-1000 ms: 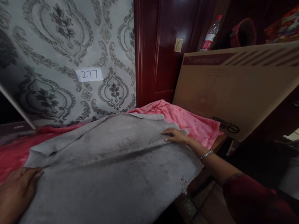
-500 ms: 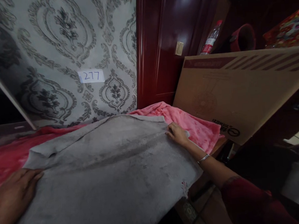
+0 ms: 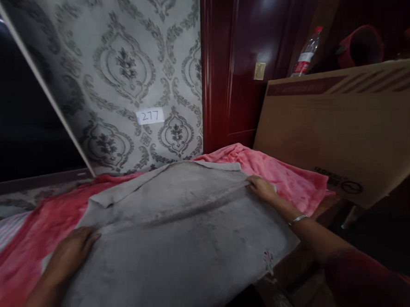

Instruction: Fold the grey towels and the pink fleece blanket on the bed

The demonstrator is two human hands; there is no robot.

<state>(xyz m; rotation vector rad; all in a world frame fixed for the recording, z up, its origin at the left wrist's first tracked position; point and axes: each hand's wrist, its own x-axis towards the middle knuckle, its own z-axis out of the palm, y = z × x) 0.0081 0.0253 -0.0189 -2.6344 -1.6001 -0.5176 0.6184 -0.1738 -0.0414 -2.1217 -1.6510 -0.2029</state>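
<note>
A grey plush cloth (image 3: 175,238) lies spread over a pink blanket (image 3: 290,178) on a raised surface. My left hand (image 3: 72,247) rests flat on the cloth's left edge, fingers together. At the cloth's right edge my right hand (image 3: 263,189), with a thin bracelet on the wrist, has its fingers curled around a raised fold; the grip itself is hidden by the hand. A long crease runs across the cloth between the two hands.
A large cardboard box (image 3: 342,126) leans at the right, with a plastic bottle (image 3: 305,57) behind it. Patterned wallpaper with a "277" label (image 3: 150,116) fills the back, next to a dark red wooden door (image 3: 248,67).
The view has swung left, so everything sits further right in frame. My right hand's fingers went from lying flat to curling over the cloth's fold. My left hand stays on the left edge.
</note>
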